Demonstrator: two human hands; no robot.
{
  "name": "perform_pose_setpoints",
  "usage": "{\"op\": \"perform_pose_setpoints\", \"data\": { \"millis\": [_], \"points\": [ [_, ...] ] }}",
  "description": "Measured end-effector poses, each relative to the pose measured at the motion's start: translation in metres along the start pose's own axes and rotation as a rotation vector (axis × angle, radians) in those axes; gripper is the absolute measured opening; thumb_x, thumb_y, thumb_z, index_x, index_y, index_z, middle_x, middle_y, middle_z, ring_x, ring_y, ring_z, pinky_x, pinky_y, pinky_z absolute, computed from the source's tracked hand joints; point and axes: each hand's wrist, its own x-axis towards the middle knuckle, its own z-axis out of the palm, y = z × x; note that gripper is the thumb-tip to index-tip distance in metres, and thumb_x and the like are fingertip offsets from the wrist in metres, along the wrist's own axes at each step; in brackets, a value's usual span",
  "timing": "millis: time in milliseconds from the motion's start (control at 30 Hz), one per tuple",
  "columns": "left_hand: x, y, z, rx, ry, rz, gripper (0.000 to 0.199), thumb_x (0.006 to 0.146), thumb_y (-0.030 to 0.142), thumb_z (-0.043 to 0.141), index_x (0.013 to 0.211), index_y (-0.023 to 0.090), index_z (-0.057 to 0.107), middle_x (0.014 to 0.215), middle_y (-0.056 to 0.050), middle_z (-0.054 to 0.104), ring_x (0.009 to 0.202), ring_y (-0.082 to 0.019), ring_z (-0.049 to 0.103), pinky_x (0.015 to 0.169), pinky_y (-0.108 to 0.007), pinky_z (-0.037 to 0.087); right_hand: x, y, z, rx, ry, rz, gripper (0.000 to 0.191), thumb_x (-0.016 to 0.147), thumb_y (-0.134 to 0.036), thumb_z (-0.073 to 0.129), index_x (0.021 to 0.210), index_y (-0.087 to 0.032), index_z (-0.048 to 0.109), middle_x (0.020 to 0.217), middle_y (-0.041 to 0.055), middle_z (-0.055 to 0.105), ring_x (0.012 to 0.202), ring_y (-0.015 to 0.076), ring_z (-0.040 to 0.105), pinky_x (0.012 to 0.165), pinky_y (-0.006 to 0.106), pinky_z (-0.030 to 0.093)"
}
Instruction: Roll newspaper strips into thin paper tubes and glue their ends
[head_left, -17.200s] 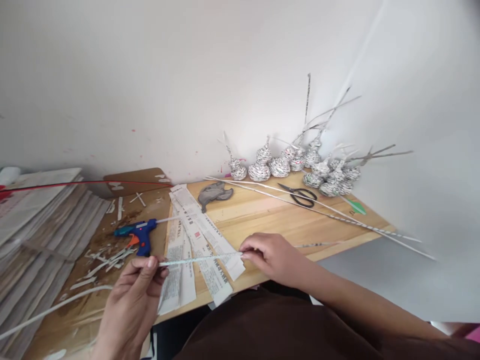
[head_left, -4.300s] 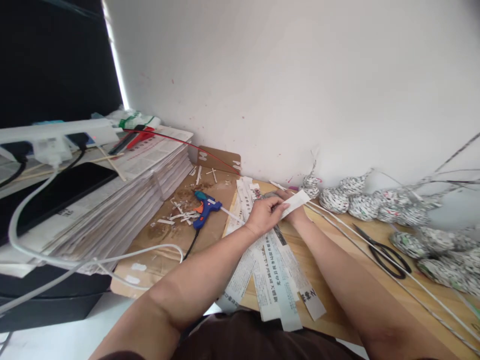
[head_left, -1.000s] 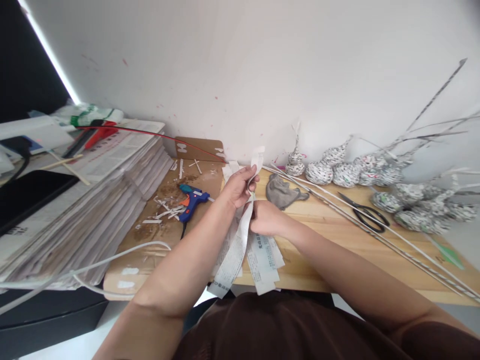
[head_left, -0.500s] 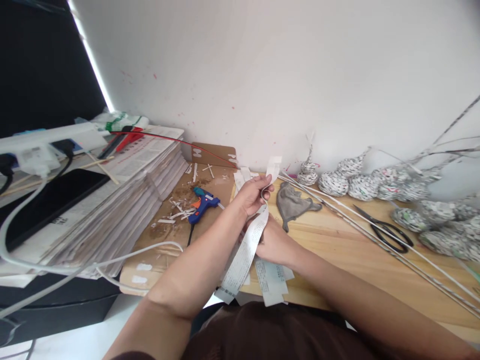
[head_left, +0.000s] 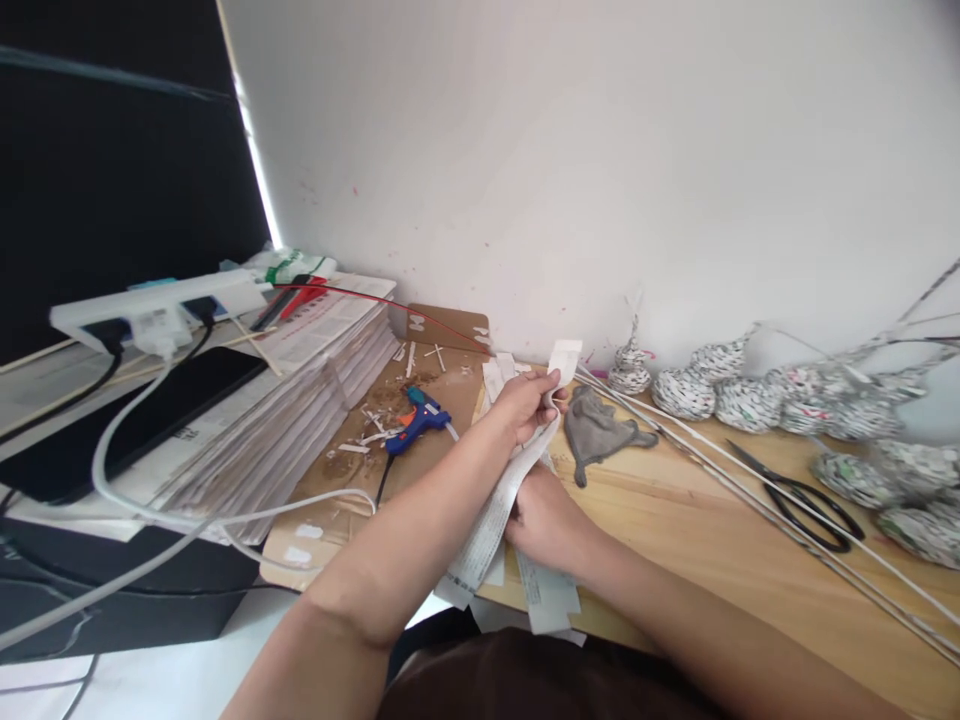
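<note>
At the centre of the frame, your left grip (head_left: 530,404) is pinching a newspaper strip (head_left: 491,525) near its top; the strip is curving toward the lower centre. Your right grip (head_left: 546,512) is sitting partly behind it, fingertips hidden, so I cannot tell whether they're pinching anything. Uneven pulling could be tearing the thin paper at its bend, and a swinging left forearm (head_left: 405,540) could be knocking the nearby glue gun (head_left: 424,422). The strip is carrying characters too small to read; the newspaper stack (head_left: 300,420), left, is showing illegible red print.

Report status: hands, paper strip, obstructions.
Left hand pinching paper strip near its far end. Right hand below, partly hidden, grip unclear. Grey cloth lies close by.
</note>
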Motion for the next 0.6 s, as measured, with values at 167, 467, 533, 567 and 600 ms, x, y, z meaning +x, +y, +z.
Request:
{"op": "perform_pose_setpoints", "data": {
  "millis": [167, 467, 533, 567, 600],
  "points": [
    [0.002, -0.001, -0.005, 0.001, -0.03, -0.029, 0.01, 0.083, 0.019, 0.062, 0.08, 0.015, 0.053, 0.062, -0.002, 0.06, 0.051, -0.011, 0.063, 0.033, -0.012, 0.037, -0.006, 0.011, -0.013, 0.099, -0.036, -0.075, 0.024, 0.071, -0.009, 0.058, 0.091, -0.02, 0.064, 0.107, 0.0055, 0.065, 0.101, 0.0223, 0.057, 0.089, 0.032, 0.043],
    [0.007, -0.005, -0.029, 0.03, -0.066, -0.009, 0.019, 0.078, 0.026, 0.069, 0.08, 0.016, 0.053, 0.061, -0.002, 0.061, 0.039, -0.008, 0.055, 0.031, -0.012, 0.036, 0.016, 0.086, -0.029, -0.185, 0.182, 0.202, 0.022, 0.082, -0.014, 0.05, 0.101, -0.013, 0.06, 0.105, 0.0134, 0.064, 0.096, 0.0254, 0.056, 0.088, 0.038, 0.041],
    [0.008, -0.003, -0.031, 0.032, -0.045, 0.0, 0.019, 0.079, 0.026, 0.068, 0.08, 0.016, 0.052, 0.06, -0.001, 0.061, 0.039, -0.008, 0.056, 0.031, -0.012, 0.037, 0.022, 0.083, -0.023, -0.162, 0.167, 0.135, 0.021, 0.082, -0.015, 0.052, 0.1, -0.013, 0.061, 0.107, 0.0138, 0.064, 0.101, 0.0259, 0.056, 0.09, 0.038, 0.04],
    [0.008, -0.002, -0.032, 0.032, -0.033, 0.001, 0.019, 0.079, 0.025, 0.068, 0.08, 0.016, 0.052, 0.06, 0.0, 0.061, 0.041, -0.009, 0.057, 0.031, -0.011, 0.037, 0.024, 0.08, -0.021, -0.128, 0.152, 0.107, 0.019, 0.082, -0.016, 0.052, 0.099, -0.013, 0.061, 0.106, 0.0133, 0.064, 0.101, 0.0253, 0.056, 0.09, 0.037, 0.041],
    [0.008, -0.002, -0.033, 0.033, -0.024, 0.0, 0.019, 0.078, 0.025, 0.069, 0.08, 0.016, 0.052, 0.06, -0.001, 0.061, 0.043, -0.01, 0.059, 0.031, -0.011, 0.037, 0.025, 0.077, -0.02, -0.091, 0.134, 0.094, 0.018, 0.083, -0.016, 0.052, 0.098, -0.014, 0.061, 0.104, 0.0123, 0.065, 0.099, 0.0241, 0.057, 0.088, 0.035, 0.042]
  ]
}}
